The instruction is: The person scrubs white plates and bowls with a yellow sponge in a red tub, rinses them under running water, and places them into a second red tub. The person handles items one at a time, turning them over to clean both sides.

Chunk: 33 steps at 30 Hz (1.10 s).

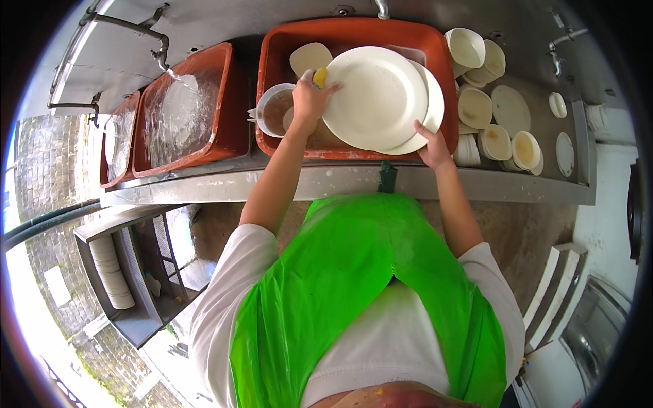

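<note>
My left hand (312, 99) grips a yellow sponge (320, 78) at the left rim of a large white plate (377, 97). A second white plate (434, 104) lies under the first and sticks out to its right. My right hand (432, 145) holds the lower right edges of both plates, thumb on top. The plates are tilted over a red-orange plastic tub (352, 29). Inside that tub, a white bowl (309, 57) shows behind my left hand. Beside my left wrist is a translucent round container (270, 113) holding brownish liquid.
A tap (162, 61) runs into another red-orange tub (220, 102) on the left, over a submerged plate (181, 104). Stacked bowls (474, 107) with brown residue stand at the right. The steel sink edge (326, 183) runs before me. A rack (143, 265) with stacked plates stands lower left.
</note>
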{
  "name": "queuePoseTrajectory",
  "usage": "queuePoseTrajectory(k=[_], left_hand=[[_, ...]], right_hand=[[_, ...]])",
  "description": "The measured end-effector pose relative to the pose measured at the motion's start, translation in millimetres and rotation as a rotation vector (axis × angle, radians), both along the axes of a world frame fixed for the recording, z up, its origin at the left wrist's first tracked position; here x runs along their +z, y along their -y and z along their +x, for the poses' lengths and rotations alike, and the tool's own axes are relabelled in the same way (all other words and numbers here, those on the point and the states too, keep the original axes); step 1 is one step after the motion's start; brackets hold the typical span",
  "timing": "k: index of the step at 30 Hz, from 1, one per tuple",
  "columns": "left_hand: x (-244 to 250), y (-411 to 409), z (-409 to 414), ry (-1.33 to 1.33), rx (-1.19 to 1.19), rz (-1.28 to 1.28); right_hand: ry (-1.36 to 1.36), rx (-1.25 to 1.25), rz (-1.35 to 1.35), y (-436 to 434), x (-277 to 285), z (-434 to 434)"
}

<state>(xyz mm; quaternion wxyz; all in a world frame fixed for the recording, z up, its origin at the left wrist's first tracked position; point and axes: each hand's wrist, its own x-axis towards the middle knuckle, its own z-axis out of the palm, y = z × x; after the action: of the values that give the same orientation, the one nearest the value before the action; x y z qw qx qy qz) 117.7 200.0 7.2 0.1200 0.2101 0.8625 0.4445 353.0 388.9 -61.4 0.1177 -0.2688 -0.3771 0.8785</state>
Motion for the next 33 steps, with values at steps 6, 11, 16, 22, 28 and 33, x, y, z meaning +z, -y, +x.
queuePoseTrajectory(k=[6, 11, 16, 22, 28, 33], left_hand=[[-24, 2, -2, -0.005, -0.085, -0.172], [-26, 2, -4, 0.255, -0.023, -0.028], [-27, -7, -7, 0.258, -0.042, 0.11], [-16, -7, -7, 0.303, -0.051, 0.132], [-5, -12, -5, 0.277, -0.046, 0.201], [0, -16, 16, 0.54, -0.007, 0.722]], right_hand=[[-0.044, -0.007, -0.054, 3, -5, -21], [-0.177, -0.251, 0.077, 11, 25, -27], [0.051, -0.393, 0.428, -20, 25, -28], [-0.096, -0.251, 0.105, -17, 53, -15], [-0.095, -0.329, 0.066, -18, 34, -5], [-0.077, -0.49, 0.328, -12, 20, -16]])
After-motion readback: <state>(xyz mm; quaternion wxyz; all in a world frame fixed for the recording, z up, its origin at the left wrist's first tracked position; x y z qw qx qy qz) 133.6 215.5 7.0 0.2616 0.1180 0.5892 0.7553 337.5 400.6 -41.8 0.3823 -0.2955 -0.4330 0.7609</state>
